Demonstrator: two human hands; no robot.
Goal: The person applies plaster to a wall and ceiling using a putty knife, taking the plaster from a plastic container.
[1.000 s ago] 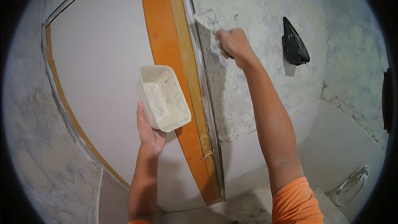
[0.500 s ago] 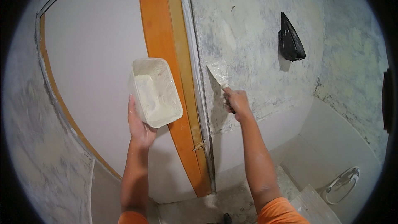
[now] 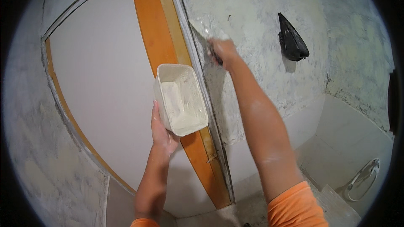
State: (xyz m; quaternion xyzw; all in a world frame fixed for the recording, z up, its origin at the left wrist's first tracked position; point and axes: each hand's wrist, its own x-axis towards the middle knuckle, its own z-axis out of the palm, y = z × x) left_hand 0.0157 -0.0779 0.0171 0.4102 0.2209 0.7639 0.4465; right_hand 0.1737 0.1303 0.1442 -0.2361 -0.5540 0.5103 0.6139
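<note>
My left hand (image 3: 162,132) holds a pale rectangular plastic tub (image 3: 180,103) smeared inside with cream-white paste, tilted so its opening shows. My right hand (image 3: 223,50) grips the dark handle of a putty knife; its paste-coated blade (image 3: 200,28) is on the patchy skim-coated wall (image 3: 252,6), just right of the metal door frame (image 3: 176,0). The white door (image 3: 97,80) with an orange vertical strip (image 3: 149,21) is behind the tub.
A black triangular fitting (image 3: 292,40) is fixed to the right wall. Lower right are pale wall tiles (image 3: 336,122), a white coiled hose (image 3: 362,178) and part of a step or ledge (image 3: 332,206). A mottled side wall (image 3: 29,113) runs along the left.
My right hand went down the wall, then moved back up and left beside the frame with the knife. The tub in my left hand has shifted rightward over the strip.
</note>
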